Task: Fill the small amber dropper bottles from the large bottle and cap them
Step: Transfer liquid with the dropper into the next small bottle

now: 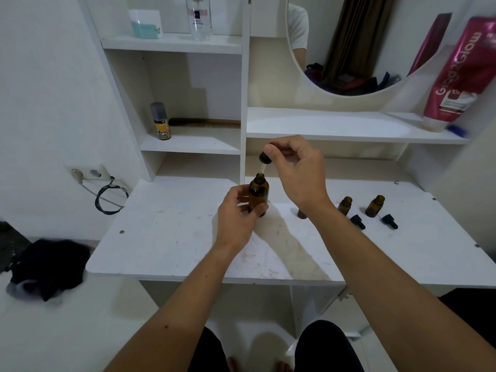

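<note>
The left hand [236, 210] grips the large amber bottle [259, 193] low on the white table [166, 237] while the right hand [298, 170] pinches the dropper's black bulb [264, 157] above its neck (glass, probably light, slick and breakable, best held round the body).

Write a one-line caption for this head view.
Left hand steadies amber bottle; right hand lifts its dropper.

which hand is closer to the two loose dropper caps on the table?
Right. The right hand is up-left of the caps, pinching a dropper; the left hand is farther left, holding the big bottle.
</note>
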`<state>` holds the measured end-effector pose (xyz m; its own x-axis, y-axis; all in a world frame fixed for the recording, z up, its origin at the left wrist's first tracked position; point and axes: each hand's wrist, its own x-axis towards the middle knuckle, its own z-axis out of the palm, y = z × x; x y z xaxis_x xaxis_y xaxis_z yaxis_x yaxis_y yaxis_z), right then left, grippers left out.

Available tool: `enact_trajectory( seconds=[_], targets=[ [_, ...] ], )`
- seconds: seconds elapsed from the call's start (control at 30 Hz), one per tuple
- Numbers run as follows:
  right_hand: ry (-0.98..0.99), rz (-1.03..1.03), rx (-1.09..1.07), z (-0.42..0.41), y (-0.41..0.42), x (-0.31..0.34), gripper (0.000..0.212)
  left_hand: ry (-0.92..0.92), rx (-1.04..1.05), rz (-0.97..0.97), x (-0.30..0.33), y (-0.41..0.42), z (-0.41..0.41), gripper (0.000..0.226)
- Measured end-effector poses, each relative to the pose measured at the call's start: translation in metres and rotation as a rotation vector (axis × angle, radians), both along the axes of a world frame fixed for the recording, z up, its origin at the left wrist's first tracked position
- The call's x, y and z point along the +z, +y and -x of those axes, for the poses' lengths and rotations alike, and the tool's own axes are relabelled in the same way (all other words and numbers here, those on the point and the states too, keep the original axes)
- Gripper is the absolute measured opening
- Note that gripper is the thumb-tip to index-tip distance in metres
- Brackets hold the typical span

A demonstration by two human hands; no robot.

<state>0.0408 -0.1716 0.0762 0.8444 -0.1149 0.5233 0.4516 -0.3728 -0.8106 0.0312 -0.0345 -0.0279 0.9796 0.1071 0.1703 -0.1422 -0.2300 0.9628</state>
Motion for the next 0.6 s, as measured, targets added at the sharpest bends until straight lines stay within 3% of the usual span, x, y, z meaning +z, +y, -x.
enact_trajectory(
  seconds=[0.4, 0.6],
  targets=[
    [-0.108, -0.101, -0.065, 0.021, -0.022, 0.023, 0.017, 0.002, 0.113, -0.052, -0.002, -0.005, 0.009, 0.062],
    [-0.103, -0.114, -0.079, 0.040, -0.042, 0.012, 0.017, -0.009, 0.178, -0.028, 0.004, -0.018, 0.038, 0.049]
  ],
)
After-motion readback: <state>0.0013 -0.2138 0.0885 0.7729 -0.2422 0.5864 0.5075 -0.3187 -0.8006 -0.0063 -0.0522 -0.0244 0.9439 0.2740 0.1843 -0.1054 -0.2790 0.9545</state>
